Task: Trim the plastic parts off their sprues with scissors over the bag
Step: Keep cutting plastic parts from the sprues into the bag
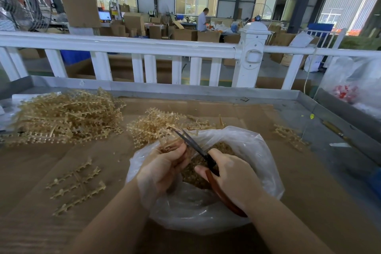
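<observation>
Metal-rimmed table fills the lower half of the frame, topped with brown cardboard sheet as the work surface, likely to protect the top and catch bits. White railing runs across mid-frame behind it; warehouse with boxes beyond.

Big heap of tan sprues at mid-left, piled away from the work spot, probably the untrimmed stock. Smaller heap at centre, just behind the bag, close enough to grab from.

Clear plastic bag at lower centre, mouth spread wide and facing up. Cut tan parts lie inside, so whatever gets snipped above it drops straight in.

Right hand at lower centre-right, fingers curled round the red-brown handles of the scissors. Dark blades are parted and point up-left toward the sprue, set for a cut.

Left hand at lower centre, over the bag's left rim, wearing what looks like a thin clear glove. Its fingers pinch the held sprue at the near end, the far end sticking up toward the blades, right over the bag mouth so trimmed pieces fall in.

Three loose sprues at lower left on the cardboard, apart from the heaps; can't tell if trimmed or waiting. A few more sprue pieces at mid-right, well apart from the bag.

Judgement: mid-trim, much stock left.
</observation>
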The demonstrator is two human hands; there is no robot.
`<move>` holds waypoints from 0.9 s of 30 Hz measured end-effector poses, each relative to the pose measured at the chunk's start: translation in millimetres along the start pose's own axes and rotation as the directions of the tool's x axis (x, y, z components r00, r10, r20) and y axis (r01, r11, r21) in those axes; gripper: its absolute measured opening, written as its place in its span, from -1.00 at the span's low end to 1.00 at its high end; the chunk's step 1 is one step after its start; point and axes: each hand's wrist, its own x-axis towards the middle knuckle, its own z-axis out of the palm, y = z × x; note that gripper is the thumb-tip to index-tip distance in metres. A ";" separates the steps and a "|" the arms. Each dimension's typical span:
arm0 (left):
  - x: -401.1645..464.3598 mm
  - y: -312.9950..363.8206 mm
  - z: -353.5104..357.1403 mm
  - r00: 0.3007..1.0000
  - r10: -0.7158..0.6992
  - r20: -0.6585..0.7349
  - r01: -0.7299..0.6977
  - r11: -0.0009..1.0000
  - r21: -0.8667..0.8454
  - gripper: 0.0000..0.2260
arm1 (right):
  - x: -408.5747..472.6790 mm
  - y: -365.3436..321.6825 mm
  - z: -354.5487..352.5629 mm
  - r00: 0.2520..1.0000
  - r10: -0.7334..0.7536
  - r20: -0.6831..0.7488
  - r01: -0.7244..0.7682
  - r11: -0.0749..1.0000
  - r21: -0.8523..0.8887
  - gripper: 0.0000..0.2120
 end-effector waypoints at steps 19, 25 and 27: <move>-0.4 -0.8 0.4 0.993 -0.092 -0.079 0.096 0.994 0.043 -0.87 | -0.4 -2.8 4.6 0.995 -0.079 -0.057 0.070 0.988 -0.140 -0.65; 1.1 -2.7 -1.7 0.993 -0.092 -0.078 0.096 0.994 0.054 -0.75 | -0.1 -2.4 3.6 0.996 -0.081 -0.047 0.075 0.990 -0.123 -0.68; 1.8 -2.6 -1.6 0.993 -0.087 -0.080 0.091 0.994 0.052 -0.70 | -0.3 -1.6 3.3 0.996 -0.082 -0.035 0.078 0.991 -0.111 -0.68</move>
